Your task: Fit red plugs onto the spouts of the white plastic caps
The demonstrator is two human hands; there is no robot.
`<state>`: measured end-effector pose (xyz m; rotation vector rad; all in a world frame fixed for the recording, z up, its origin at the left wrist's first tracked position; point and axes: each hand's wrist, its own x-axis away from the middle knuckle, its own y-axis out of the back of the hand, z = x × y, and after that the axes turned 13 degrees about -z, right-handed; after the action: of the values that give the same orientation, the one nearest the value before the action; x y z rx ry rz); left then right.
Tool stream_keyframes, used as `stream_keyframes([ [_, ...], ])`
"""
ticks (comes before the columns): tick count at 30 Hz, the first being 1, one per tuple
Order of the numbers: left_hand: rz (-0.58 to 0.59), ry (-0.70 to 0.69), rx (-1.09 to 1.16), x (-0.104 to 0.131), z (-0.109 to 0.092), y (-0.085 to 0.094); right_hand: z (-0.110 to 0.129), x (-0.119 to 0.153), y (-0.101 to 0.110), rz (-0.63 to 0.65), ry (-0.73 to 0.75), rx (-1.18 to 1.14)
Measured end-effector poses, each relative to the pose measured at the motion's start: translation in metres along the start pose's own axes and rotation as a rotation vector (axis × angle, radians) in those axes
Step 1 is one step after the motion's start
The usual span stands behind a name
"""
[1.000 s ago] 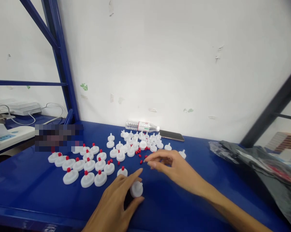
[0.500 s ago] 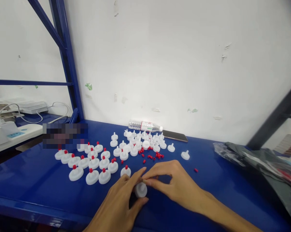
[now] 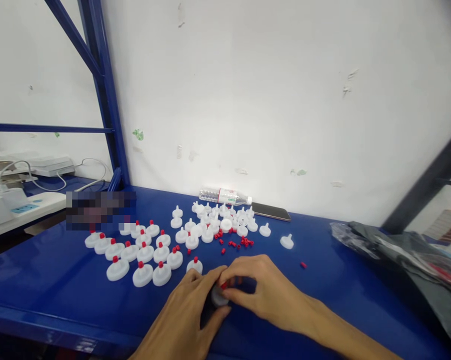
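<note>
Disc sits at near centre, held by half-curled left hand; right hand, tightly pinched, grips red cap at disc. Label on far bottle is unreadably small.

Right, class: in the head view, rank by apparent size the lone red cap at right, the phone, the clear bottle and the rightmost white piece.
1. Clear bottle (largest)
2. Phone
3. Rightmost white piece
4. Lone red cap (smallest)
</note>
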<state>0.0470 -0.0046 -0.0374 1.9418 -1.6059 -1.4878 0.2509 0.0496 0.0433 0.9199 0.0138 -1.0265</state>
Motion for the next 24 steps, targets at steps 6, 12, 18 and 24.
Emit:
stream_keyframes([
  [6,-0.101,-0.060,-0.108,0.004,0.010,-0.001,-0.010,-0.006,0.012,-0.009,-0.055,0.100],
  [12,-0.264,-0.024,-0.190,-0.002,0.018,0.006,-0.023,-0.010,0.021,-0.027,-0.097,0.132],
  [18,-0.321,0.035,-0.205,-0.011,0.027,0.015,-0.024,-0.009,0.020,-0.009,-0.087,0.141],
  [24,-0.316,-0.002,-0.197,-0.022,0.030,0.031,-0.024,-0.010,0.020,-0.007,-0.074,0.158],
])
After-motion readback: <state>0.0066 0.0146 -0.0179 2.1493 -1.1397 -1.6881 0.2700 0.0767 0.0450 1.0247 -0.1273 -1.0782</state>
